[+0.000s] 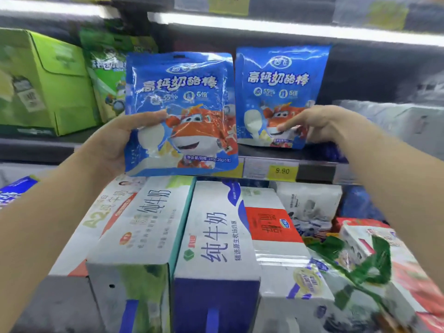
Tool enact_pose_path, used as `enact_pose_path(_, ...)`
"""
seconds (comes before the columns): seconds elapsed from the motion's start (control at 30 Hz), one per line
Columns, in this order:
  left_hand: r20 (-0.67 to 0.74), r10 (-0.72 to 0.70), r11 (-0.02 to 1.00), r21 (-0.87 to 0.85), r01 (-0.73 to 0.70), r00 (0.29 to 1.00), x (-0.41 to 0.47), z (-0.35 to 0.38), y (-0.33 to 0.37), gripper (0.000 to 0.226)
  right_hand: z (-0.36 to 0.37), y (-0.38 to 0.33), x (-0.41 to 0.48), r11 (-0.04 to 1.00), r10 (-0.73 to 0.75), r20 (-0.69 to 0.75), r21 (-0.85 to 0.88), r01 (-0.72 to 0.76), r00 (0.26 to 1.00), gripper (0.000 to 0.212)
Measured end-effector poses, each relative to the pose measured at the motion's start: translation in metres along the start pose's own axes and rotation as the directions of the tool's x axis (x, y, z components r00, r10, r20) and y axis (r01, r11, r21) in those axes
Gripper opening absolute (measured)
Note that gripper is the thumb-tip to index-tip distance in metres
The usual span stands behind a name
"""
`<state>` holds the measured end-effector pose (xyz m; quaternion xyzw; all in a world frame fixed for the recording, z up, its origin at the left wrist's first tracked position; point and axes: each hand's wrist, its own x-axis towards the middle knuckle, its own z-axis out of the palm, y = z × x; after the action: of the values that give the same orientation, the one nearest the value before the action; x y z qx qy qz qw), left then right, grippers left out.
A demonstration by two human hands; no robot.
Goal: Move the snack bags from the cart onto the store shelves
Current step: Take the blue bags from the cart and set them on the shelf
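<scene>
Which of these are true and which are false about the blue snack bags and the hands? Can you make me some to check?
1. The left hand holds a blue bag in the air. True.
2. The right hand is empty and far from any bag. False: it touches the second blue bag standing on the shelf.
3. The yellow price tag reads 9.90. True.
4. The boxes at the left of the shelf are red. False: the box there is green.
5. Milk cartons lie below the shelf. True.
</scene>
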<state>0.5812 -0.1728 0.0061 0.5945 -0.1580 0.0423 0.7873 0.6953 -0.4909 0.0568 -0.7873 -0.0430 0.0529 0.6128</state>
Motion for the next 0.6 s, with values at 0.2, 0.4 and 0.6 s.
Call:
enact_pose_path(0.2, 0.024, 0.009, 1.000, -0.006, -0.009, 1.000, 0.006, 0.007, 0.002, 0.017, 0.003, -0.001, 0.004, 0.999, 0.024, -0.051, 0.028, -0.022, 0.998, 0.066)
enact_pose_path(0.4, 0.019, 0.050, 0.998, 0.047, -0.051, 0.999, 0.012, 0.023, 0.001, 0.044, 0.014, -0.004, -0.016, 0.995, 0.089, -0.141, -0.037, -0.095, 0.986, 0.056)
enact_pose_path(0.6, 0.092, 0.015, 1.000, -0.005, -0.015, 0.996, 0.008, 0.045, 0.007, 0.022, 0.038, 0.004, -0.075, 0.947, -0.275, -0.461, -0.281, 0.156, 0.844, 0.035)
